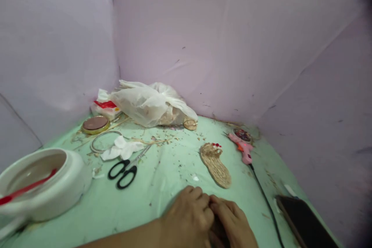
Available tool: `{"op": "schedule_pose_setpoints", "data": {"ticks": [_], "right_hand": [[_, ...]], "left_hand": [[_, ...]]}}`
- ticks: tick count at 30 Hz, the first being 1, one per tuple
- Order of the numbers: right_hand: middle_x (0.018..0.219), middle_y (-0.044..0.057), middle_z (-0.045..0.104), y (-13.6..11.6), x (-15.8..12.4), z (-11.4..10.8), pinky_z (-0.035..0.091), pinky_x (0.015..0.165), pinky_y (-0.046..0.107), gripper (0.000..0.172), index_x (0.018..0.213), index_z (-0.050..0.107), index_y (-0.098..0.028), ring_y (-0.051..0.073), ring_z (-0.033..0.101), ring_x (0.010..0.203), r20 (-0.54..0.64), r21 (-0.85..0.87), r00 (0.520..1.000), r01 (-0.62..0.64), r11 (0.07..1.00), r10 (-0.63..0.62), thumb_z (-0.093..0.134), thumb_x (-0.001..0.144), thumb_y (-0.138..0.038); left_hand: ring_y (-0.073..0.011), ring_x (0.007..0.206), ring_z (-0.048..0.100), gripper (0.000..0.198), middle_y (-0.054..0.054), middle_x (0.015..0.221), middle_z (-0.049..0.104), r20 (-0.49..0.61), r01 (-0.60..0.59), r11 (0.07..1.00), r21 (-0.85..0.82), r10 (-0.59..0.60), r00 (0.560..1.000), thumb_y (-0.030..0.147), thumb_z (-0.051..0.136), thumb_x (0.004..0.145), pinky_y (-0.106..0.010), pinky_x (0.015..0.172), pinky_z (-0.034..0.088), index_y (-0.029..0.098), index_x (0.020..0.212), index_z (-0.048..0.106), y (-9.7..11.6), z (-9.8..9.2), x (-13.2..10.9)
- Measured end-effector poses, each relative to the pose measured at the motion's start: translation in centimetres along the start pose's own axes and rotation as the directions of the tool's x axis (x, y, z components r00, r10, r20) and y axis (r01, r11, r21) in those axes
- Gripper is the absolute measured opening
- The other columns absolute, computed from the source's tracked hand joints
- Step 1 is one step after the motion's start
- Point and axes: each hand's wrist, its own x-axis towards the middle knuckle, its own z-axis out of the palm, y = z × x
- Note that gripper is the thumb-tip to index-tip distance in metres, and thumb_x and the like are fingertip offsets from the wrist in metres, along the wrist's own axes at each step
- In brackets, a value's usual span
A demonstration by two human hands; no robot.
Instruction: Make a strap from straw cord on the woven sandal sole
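My left hand (188, 217) and my right hand (234, 223) lie close together low in the head view, fingers curled and pressed against each other over the green cloth (162, 186). Something small and dark sits between them, and I cannot make it out. Just beyond my fingers lies a woven jute foot-shaped piece (216, 166) with small red beads at its toe end. A pink glue gun (242, 148) lies to its right, its black cord running toward me past my right hand.
Black-handled scissors (124, 171) and a crumpled white tissue (122, 149) lie at the left. A white bowl (62, 192) holds a red stick. A plastic bag (151, 104), a round tin (95, 124), a wire ring (101, 141) and a dark phone (305, 223) are also here. Purple cloth walls enclose the surface.
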Motion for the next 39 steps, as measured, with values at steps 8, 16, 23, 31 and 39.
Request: {"op": "schedule_pose_setpoints", "data": {"ticks": [8, 16, 23, 31, 39], "right_hand": [[0.094, 0.007, 0.06, -2.7, 0.7, -1.7, 0.039, 0.073, 0.041, 0.03, 0.086, 0.052, -0.018, 0.024, 0.048, 0.084, 0.028, 0.244, 0.989, -0.145, 0.959, 0.142, 0.048, 0.059, -0.004], [0.088, 0.005, 0.059, -3.0, 0.4, -1.7, 0.037, 0.071, 0.037, 0.029, 0.079, 0.052, -0.018, 0.022, 0.045, 0.079, -0.017, 0.234, 0.988, -0.146, 0.961, 0.154, 0.045, 0.056, -0.002], [0.093, 0.006, 0.062, -2.9, 0.3, -1.4, 0.037, 0.072, 0.037, 0.035, 0.086, 0.056, -0.018, 0.022, 0.047, 0.082, -0.066, 0.235, 0.987, -0.128, 0.963, 0.147, 0.045, 0.057, -0.002], [0.094, 0.007, 0.061, -2.9, 0.4, -1.4, 0.037, 0.074, 0.039, 0.035, 0.09, 0.054, -0.018, 0.024, 0.046, 0.086, -0.009, 0.267, 0.987, -0.155, 0.951, 0.163, 0.046, 0.06, -0.001], [0.086, 0.005, 0.061, -3.1, 0.6, -1.3, 0.038, 0.071, 0.038, 0.035, 0.089, 0.055, -0.019, 0.023, 0.048, 0.081, -0.047, 0.241, 0.983, -0.159, 0.957, 0.175, 0.047, 0.059, -0.002]], "left_hand": [[-0.0179, 0.073, 0.048, 0.009, -0.006, 0.076, 0.057, -0.004, 0.1, 0.98, -0.173, -0.103, 0.995, 0.01, 0.051, 0.058, -0.036, 0.075, 0.04, 0.016, 0.065, 0.05, 1.7, -2.0, 0.1], [-0.0142, 0.061, 0.044, 0.013, -0.003, 0.063, 0.051, -0.042, 0.033, 0.987, -0.156, -0.04, 0.998, 0.006, 0.047, 0.056, -0.032, 0.067, 0.039, 0.017, 0.056, 0.041, 1.9, -1.9, 0.5], [-0.0144, 0.062, 0.043, 0.012, -0.003, 0.064, 0.05, -0.052, 0.05, 0.989, -0.141, -0.058, 0.997, 0.007, 0.047, 0.056, -0.034, 0.068, 0.039, 0.017, 0.058, 0.042, 1.6, -1.5, 0.3], [-0.0166, 0.069, 0.046, 0.01, -0.005, 0.071, 0.054, -0.011, 0.07, 0.984, -0.161, -0.073, 0.997, 0.008, 0.049, 0.059, -0.035, 0.071, 0.039, 0.016, 0.063, 0.047, 1.6, -1.6, 0.3], [-0.0185, 0.07, 0.045, 0.012, -0.006, 0.071, 0.053, 0.0, 0.07, 0.986, -0.15, -0.071, 0.998, 0.007, 0.049, 0.058, -0.035, 0.069, 0.04, 0.016, 0.065, 0.049, 1.8, -1.6, 0.4]]}}
